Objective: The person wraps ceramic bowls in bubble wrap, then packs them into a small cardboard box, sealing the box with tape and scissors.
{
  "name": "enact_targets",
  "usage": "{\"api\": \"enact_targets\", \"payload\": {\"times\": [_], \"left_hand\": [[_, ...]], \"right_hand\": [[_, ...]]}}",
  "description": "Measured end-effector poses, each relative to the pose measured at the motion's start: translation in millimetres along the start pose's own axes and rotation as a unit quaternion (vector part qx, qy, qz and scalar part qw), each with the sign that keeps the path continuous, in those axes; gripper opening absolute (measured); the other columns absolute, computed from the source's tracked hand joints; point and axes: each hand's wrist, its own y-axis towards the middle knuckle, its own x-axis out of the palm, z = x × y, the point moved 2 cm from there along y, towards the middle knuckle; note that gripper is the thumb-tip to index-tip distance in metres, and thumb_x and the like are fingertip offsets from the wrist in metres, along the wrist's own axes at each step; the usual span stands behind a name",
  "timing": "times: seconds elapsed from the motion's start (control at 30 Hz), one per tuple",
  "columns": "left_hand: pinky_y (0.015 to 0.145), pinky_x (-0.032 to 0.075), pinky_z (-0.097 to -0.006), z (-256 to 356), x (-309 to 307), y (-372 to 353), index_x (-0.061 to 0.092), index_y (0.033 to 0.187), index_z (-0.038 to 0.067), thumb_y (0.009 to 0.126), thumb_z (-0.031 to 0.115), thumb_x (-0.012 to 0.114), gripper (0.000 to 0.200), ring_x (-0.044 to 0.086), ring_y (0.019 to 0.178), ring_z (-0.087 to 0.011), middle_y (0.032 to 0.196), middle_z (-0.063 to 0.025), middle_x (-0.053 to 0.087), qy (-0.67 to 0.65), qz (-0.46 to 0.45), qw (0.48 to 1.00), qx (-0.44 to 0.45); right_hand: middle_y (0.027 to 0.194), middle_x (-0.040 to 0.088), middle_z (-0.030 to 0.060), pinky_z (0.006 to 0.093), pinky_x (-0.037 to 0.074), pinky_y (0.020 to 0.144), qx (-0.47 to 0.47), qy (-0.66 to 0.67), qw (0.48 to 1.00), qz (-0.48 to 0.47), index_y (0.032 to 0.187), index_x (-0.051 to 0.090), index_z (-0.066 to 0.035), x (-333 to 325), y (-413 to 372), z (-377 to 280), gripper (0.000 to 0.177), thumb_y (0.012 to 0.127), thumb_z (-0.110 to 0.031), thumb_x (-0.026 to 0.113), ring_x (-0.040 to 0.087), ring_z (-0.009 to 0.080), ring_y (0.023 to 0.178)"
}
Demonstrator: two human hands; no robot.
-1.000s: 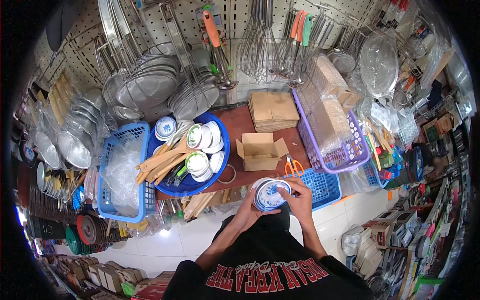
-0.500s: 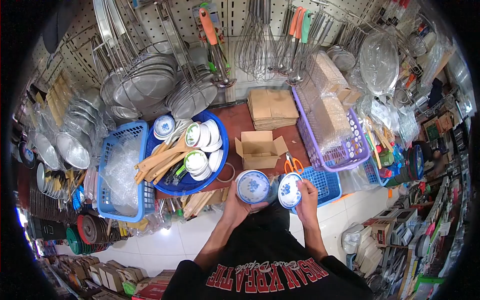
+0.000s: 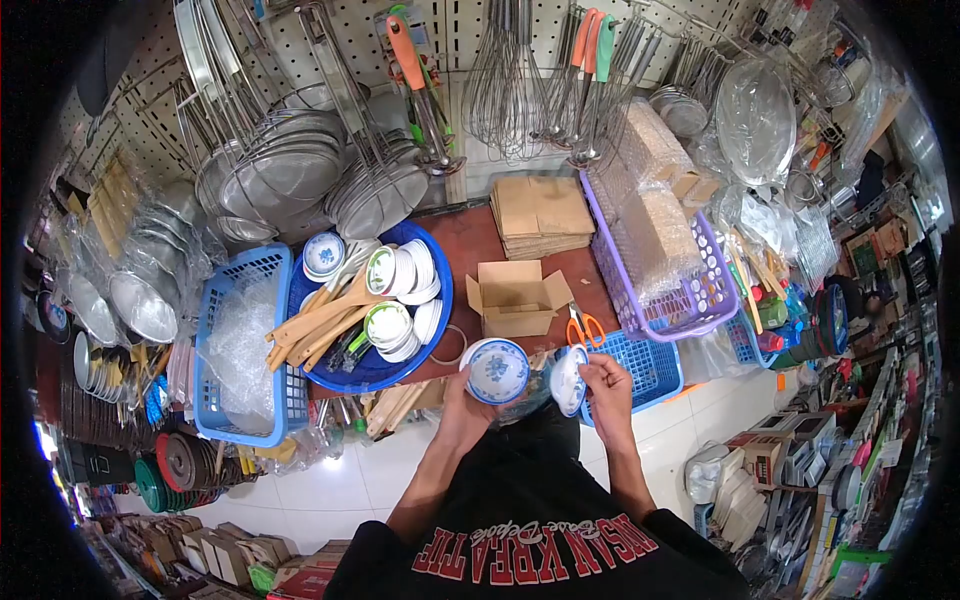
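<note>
My left hand (image 3: 467,412) is wrapped round the side of a white bowl (image 3: 498,372) with blue flowers, tilted so its patterned face shows. A matching shallow white-and-blue lid (image 3: 569,381) is pinched between the fingers of my right hand (image 3: 607,392). It is turned nearly edge-on, a short way right of the bowl and apart from it. Beyond both hands, an open cardboard box (image 3: 516,318) stands on the red table (image 3: 480,240), with orange-handled scissors (image 3: 586,328) beside it.
A blue basin (image 3: 447,300) at left holds bowls, wooden utensils and spoons. Next to it, a blue basket (image 3: 285,330) contains bubble wrap. Folded cardboard (image 3: 540,213) lies behind the box. A purple basket (image 3: 690,328) with wrapped boxes and a lower blue basket (image 3: 650,375) stand at right.
My right hand has turned the lid from showing its patterned face to nearly edge-on and moved it slightly left. The bowl in my left hand has shifted slightly left.
</note>
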Motion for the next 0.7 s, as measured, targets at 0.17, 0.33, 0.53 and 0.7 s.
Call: {"api": "enact_targets", "payload": {"times": [0.17, 0.33, 0.53, 0.7], "left_hand": [[0.101, 0.047, -0.0439, -20, 2, 3, 0.043, 0.141, 0.007, 0.106, 0.041, 0.033, 0.05, 0.056, 0.121, -0.0233, 0.138, -0.0116, 0.054, 0.019, 0.027, 0.998, -0.05], [0.1, 0.05, -0.0388, -24, 17, -2, 0.039, 0.143, 0.006, 0.102, 0.018, 0.047, 0.044, 0.057, 0.12, -0.0224, 0.133, -0.0122, 0.055, 0.067, 0.01, 0.996, -0.055], [0.099, 0.052, -0.0366, -26, 17, 6, 0.035, 0.145, 0.006, 0.096, 0.005, 0.054, 0.052, 0.057, 0.119, -0.0202, 0.131, -0.0124, 0.054, 0.129, 0.023, 0.99, -0.044], [0.098, 0.046, -0.0323, -25, 6, 27, 0.036, 0.146, 0.004, 0.097, 0.012, 0.054, 0.052, 0.053, 0.12, -0.0195, 0.13, -0.0101, 0.052, 0.182, -0.001, 0.983, -0.012]], "right_hand": [[0.079, 0.07, 0.0059, 0.0223, 0.05, 0.052, 0.012, -0.118, 0.991, -0.061, 0.104, 0.068, 0.003, 14, -2, -10, 0.014, 0.092, -0.004, 0.068, 0.064, 0.0078, 0.061], [0.076, 0.068, 0.0033, 0.0209, 0.048, 0.052, -0.02, -0.2, 0.976, -0.086, 0.109, 0.069, 0.001, 19, -1, -7, 0.021, 0.09, -0.006, 0.071, 0.062, 0.006, 0.061], [0.09, 0.067, 0.0013, 0.0186, 0.047, 0.065, -0.071, -0.285, 0.952, -0.086, 0.114, 0.068, -0.001, 20, 5, -7, 0.028, 0.087, -0.001, 0.073, 0.059, 0.0025, 0.077], [0.103, 0.07, 0.0069, 0.0262, 0.051, 0.077, -0.024, -0.284, 0.944, -0.17, 0.12, 0.065, 0.0, 24, 20, -10, 0.037, 0.085, -0.009, 0.075, 0.064, 0.0124, 0.086]]}}
